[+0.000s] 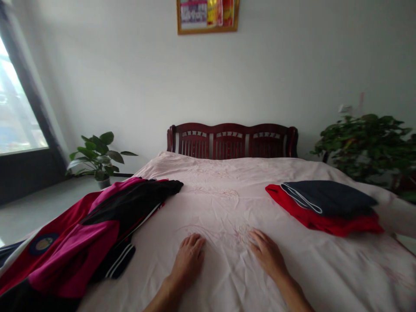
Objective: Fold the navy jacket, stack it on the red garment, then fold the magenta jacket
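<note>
My left hand (188, 258) and my right hand (267, 252) both lie flat and open on the pale pink bedsheet (224, 203), fingers stretched forward, holding nothing. To the left of my left hand spreads a loose pile of red, magenta and black clothes (84, 234) that reaches the bed's left edge. On the right side of the bed sits a folded stack: a dark navy garment (331, 197) on top of a folded red garment (325, 223). Neither hand touches any clothing.
A dark red wooden headboard (231, 141) stands against the white wall. A potted plant (97, 158) sits on the floor at the left near a window (16, 112). A large leafy plant (367, 145) is at the right. A framed picture (208, 15) hangs above.
</note>
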`<action>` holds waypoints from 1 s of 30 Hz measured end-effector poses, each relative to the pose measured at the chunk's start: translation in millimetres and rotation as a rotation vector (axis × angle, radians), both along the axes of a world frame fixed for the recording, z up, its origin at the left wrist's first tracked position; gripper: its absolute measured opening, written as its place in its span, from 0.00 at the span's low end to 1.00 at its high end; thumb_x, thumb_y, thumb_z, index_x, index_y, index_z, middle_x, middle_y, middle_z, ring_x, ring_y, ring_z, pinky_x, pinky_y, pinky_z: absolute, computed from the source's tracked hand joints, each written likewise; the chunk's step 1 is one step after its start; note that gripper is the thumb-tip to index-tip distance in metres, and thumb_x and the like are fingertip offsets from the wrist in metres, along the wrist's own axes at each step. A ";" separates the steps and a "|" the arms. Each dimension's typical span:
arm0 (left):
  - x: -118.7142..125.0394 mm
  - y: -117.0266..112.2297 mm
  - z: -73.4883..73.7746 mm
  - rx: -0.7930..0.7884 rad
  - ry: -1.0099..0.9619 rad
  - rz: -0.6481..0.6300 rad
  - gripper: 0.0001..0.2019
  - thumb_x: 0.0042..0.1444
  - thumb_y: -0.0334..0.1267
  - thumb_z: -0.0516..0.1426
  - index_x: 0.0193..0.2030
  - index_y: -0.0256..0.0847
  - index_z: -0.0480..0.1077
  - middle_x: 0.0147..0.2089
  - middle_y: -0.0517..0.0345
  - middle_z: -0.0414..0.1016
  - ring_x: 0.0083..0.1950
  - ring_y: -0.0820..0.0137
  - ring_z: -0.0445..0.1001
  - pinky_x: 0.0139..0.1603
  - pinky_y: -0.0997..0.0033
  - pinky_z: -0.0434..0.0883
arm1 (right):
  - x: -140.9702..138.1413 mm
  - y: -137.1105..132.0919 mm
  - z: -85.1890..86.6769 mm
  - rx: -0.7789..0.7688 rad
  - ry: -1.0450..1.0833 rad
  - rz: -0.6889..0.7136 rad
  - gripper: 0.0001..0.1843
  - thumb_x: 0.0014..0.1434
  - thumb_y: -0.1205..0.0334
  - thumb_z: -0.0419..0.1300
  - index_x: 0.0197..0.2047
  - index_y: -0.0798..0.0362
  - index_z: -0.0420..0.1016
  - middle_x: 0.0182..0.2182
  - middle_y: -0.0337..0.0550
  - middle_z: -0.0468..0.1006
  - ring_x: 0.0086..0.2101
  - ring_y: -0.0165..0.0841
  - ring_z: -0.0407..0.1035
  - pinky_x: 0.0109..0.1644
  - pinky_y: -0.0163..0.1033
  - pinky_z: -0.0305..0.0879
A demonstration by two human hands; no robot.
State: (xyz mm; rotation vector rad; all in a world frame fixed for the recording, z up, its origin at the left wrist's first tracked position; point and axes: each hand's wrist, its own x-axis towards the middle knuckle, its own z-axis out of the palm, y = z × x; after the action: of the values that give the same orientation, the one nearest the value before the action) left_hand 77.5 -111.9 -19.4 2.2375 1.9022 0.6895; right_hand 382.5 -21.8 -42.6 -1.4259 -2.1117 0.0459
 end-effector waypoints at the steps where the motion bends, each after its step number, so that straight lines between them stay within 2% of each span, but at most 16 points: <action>1: 0.4 0.3 0.2 -0.007 0.004 0.003 0.21 0.60 0.31 0.50 0.60 0.41 0.71 0.62 0.48 0.70 0.63 0.61 0.66 0.68 0.57 0.60 | 0.4 0.2 0.0 -0.004 0.007 0.002 0.24 0.61 0.59 0.49 0.55 0.54 0.77 0.57 0.52 0.76 0.57 0.41 0.69 0.63 0.49 0.64; 12: 1.0 3.9 -8.6 0.002 0.033 0.005 0.22 0.61 0.31 0.49 0.60 0.43 0.70 0.63 0.48 0.69 0.64 0.60 0.66 0.68 0.55 0.60 | -0.4 -2.0 -0.5 -0.032 -0.026 -0.037 0.25 0.60 0.60 0.49 0.57 0.54 0.76 0.59 0.51 0.74 0.59 0.41 0.67 0.63 0.49 0.63; 21: 1.3 1.0 -3.9 -0.008 0.017 0.011 0.22 0.60 0.31 0.50 0.61 0.43 0.71 0.64 0.48 0.70 0.64 0.59 0.66 0.68 0.54 0.60 | -2.5 -5.1 0.1 -0.017 -0.053 -0.051 0.24 0.60 0.61 0.50 0.56 0.50 0.77 0.59 0.49 0.74 0.59 0.42 0.67 0.64 0.51 0.63; 30: 0.6 1.8 -7.4 0.001 0.033 0.012 0.23 0.59 0.29 0.50 0.61 0.43 0.71 0.64 0.49 0.70 0.65 0.59 0.66 0.69 0.54 0.60 | -1.7 -5.6 -3.2 -0.001 -0.071 -0.046 0.25 0.60 0.62 0.49 0.57 0.51 0.76 0.59 0.50 0.74 0.60 0.42 0.67 0.65 0.52 0.63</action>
State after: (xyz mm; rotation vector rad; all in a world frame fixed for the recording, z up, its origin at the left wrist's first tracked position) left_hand 78.2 -110.1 -26.8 2.2540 1.9322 0.6596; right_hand 380.8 -27.4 -45.9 -1.4963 -2.1354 -0.0215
